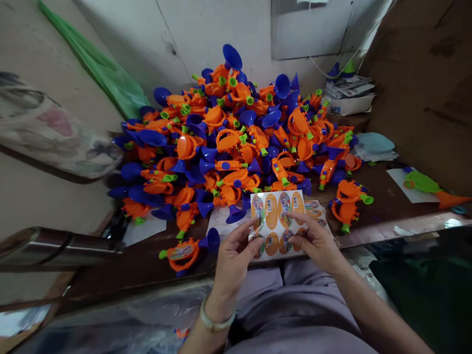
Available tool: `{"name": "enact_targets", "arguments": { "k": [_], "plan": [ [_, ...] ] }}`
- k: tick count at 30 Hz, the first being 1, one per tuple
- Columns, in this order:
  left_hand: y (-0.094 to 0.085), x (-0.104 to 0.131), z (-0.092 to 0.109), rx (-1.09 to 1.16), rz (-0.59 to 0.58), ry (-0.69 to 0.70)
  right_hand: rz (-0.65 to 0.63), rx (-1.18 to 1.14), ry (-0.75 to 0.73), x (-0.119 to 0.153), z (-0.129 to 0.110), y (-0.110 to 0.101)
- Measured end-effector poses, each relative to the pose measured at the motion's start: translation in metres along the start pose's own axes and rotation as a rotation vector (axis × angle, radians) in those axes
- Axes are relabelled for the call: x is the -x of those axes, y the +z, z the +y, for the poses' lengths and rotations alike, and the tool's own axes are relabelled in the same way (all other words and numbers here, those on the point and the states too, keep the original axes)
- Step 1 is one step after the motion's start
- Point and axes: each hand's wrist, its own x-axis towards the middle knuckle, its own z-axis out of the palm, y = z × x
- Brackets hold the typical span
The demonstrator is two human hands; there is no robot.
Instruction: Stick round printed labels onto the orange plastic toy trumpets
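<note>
One sticker sheet (pinched), between both hands

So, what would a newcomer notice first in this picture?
A big heap of orange and blue toy trumpets fills the middle of the table. In front, the left hand and right hand hold a sheet of oval stickers. One trumpet with an oval sticker lies left of the hands.

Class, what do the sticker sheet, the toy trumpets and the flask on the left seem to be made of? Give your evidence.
Sticker sheet: probably paper, perhaps slightly glossy; thin, with printed ovals.
Toy trumpets: likely hard, shiny plastic; bright colours, moulded shapes, highlights.
Flask: apparently smooth metal, perhaps steel; silvery with streaked reflections.
</note>
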Motion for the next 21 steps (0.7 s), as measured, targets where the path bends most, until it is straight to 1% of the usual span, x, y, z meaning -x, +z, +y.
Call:
{"name": "enact_targets", "arguments": {
  "k": [2,4,6,7,8,9,10,12,14,15,17,19,21],
  "plan": [
    [-0.001,0.0,0.003,-0.125,0.014,0.139,0.089,0.082,-0.08,0.001,-0.002,0.0],
    [-0.002,0.0,0.007,-0.292,0.014,0.327,0.205,0.219,-0.209,0.002,-0.005,0.0],
    [-0.002,0.0,0.011,-0.415,0.014,0.504,0.269,0.347,-0.324,0.002,-0.009,0.0],
    [-0.002,0.0,0.013,-0.441,0.019,0.555,0.278,0.388,-0.362,0.002,-0.012,-0.001],
    [-0.001,0.0,0.015,-0.438,0.027,0.565,0.28,0.412,-0.387,0.002,-0.015,-0.002],
    [0.001,-0.001,0.016,-0.406,0.036,0.525,0.275,0.423,-0.4,0.001,-0.017,-0.002],
    [0.003,-0.001,0.016,-0.347,0.046,0.445,0.27,0.427,-0.407,0.0,-0.019,-0.004],
    [0.007,-0.001,0.016,-0.188,0.062,0.228,0.267,0.435,-0.404,-0.001,-0.021,-0.007],
    [0.011,0.0,0.014,-0.078,0.04,0.041,0.282,0.457,-0.386,-0.002,-0.02,-0.011],
    [0.013,0.0,0.014,-0.064,0.014,-0.019,0.293,0.473,-0.373,-0.002,-0.018,-0.012],
    [0.014,0.001,0.013,-0.11,-0.034,-0.07,0.316,0.526,-0.355,-0.001,-0.013,-0.014],
    [0.015,0.002,0.014,-0.197,-0.042,-0.048,0.345,0.635,-0.343,0.001,-0.01,-0.012],
    [0.015,0.003,0.017,-0.274,-0.036,-0.005,0.361,0.755,-0.362,0.003,-0.011,-0.006]
  ]
}}
